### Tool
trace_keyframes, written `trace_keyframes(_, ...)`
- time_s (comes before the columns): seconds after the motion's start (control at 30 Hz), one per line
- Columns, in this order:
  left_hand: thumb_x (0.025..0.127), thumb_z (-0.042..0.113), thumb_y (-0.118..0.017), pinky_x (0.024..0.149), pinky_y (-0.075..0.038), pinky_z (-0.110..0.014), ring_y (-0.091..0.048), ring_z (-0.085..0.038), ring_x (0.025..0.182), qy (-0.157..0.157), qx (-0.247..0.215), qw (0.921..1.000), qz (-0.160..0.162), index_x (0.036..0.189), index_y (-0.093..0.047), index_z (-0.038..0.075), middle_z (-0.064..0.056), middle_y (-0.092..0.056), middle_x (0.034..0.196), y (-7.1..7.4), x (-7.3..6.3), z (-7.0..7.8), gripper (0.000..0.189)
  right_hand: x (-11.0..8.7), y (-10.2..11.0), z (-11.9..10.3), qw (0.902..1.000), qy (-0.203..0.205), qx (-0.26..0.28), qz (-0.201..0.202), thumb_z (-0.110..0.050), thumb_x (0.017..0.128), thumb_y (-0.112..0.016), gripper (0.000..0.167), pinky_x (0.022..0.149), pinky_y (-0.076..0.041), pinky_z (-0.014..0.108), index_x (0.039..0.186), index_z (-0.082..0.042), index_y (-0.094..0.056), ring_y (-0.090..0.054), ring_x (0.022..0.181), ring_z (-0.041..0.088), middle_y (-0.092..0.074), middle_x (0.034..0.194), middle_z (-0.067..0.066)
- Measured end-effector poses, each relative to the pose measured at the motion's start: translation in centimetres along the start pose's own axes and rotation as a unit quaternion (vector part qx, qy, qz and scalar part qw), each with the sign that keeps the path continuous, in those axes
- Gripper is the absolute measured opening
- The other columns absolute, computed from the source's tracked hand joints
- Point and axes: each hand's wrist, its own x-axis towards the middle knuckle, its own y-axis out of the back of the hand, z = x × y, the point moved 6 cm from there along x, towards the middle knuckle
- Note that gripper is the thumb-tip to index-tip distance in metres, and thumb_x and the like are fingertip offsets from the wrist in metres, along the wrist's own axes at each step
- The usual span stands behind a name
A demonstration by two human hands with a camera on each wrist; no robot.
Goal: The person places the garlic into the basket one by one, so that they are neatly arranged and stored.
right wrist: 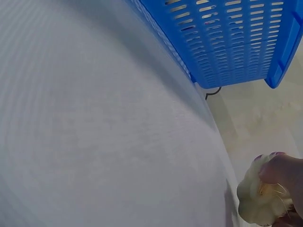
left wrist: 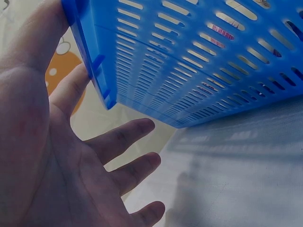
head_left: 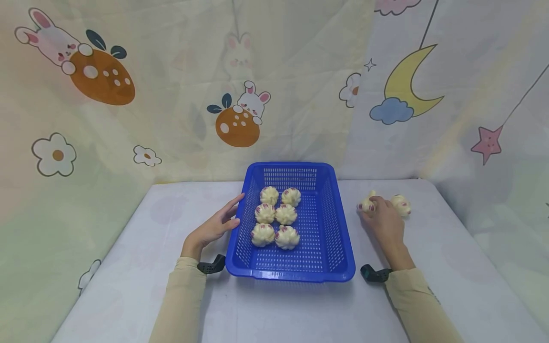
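Observation:
A blue plastic basket (head_left: 309,276) stands in the middle of the table, holding several cream-coloured garlic bulbs (head_left: 286,215) with purple streaks, lined up in two columns on its left side. My left hand (head_left: 212,230) is at the basket's left side. In the left wrist view its thumb and forefinger touch the rim, while the other fingers stretch out apart below. Right of the basket, my right hand (head_left: 386,226) pinches a garlic bulb (head_left: 366,206); the right wrist view shows the thumb pressed on this bulb (right wrist: 253,203). Another garlic bulb (head_left: 401,205) lies just beyond that hand.
The table has a white cloth (head_left: 279,312) over it. Behind hangs a pale curtain (head_left: 184,105) printed with rabbits, flowers and a moon. Black wrist cameras (head_left: 375,273) sit on both wrists, the left one close to the basket's front left corner.

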Motion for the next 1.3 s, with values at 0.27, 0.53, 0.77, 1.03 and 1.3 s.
trace_keyframes(0.27,0.089,0.049,-0.059,0.106,-0.016,-0.073,-0.012,-0.036,0.147,0.003,0.006,1.0000,0.000,0.143,-0.017,0.055,-0.004,-0.014,0.160,0.0,0.0,-0.1,0.069,-0.2,1.0,-0.8,0.9996,0.009,0.022,0.018,-0.027,0.081,-0.071,0.051,0.064,-0.048,0.050,0.123,-0.002,-0.057,-0.061,0.088,0.039,-0.063,0.111,0.028)
trace_keyframes(0.53,0.090,0.047,-0.059,0.107,-0.015,-0.072,-0.012,-0.036,0.147,0.004,0.001,1.0000,0.001,0.143,-0.018,0.055,-0.003,-0.015,0.160,0.1,0.1,-0.3,0.068,-0.5,1.3,-1.4,0.9962,-0.003,0.086,0.015,-0.026,0.083,-0.071,0.050,0.069,-0.051,0.046,0.122,0.001,-0.057,-0.064,0.087,0.038,-0.065,0.110,0.028)
trace_keyframes(0.77,0.090,0.045,-0.060,0.106,-0.015,-0.073,-0.012,-0.036,0.147,0.005,0.002,1.0000,0.003,0.144,-0.019,0.054,-0.002,-0.015,0.160,0.1,0.2,-0.7,0.068,-0.5,1.4,-1.5,0.9919,-0.008,0.126,0.015,-0.026,0.085,-0.070,0.050,0.080,-0.053,0.049,0.123,0.002,-0.056,-0.064,0.100,0.041,-0.063,0.115,0.029)
trace_keyframes(1.03,0.090,0.046,-0.059,0.107,-0.015,-0.072,-0.012,-0.035,0.147,0.005,0.003,1.0000,0.003,0.143,-0.019,0.055,-0.001,-0.015,0.160,0.2,0.2,-0.5,0.067,-0.6,2.0,-2.3,0.9834,-0.021,0.180,0.006,-0.029,0.086,-0.068,0.051,0.088,-0.053,0.049,0.127,-0.001,-0.054,-0.061,0.110,0.039,-0.062,0.120,0.026)
trace_keyframes(1.3,0.089,0.048,-0.059,0.107,-0.015,-0.073,-0.011,-0.035,0.147,0.010,0.008,0.9999,0.006,0.143,-0.018,0.056,-0.002,-0.014,0.160,0.1,0.1,-0.4,0.068,-0.7,2.9,-3.5,0.9786,-0.022,0.205,0.002,-0.029,0.086,-0.069,0.050,0.087,-0.053,0.051,0.126,-0.002,-0.054,-0.062,0.108,0.039,-0.063,0.118,0.025)
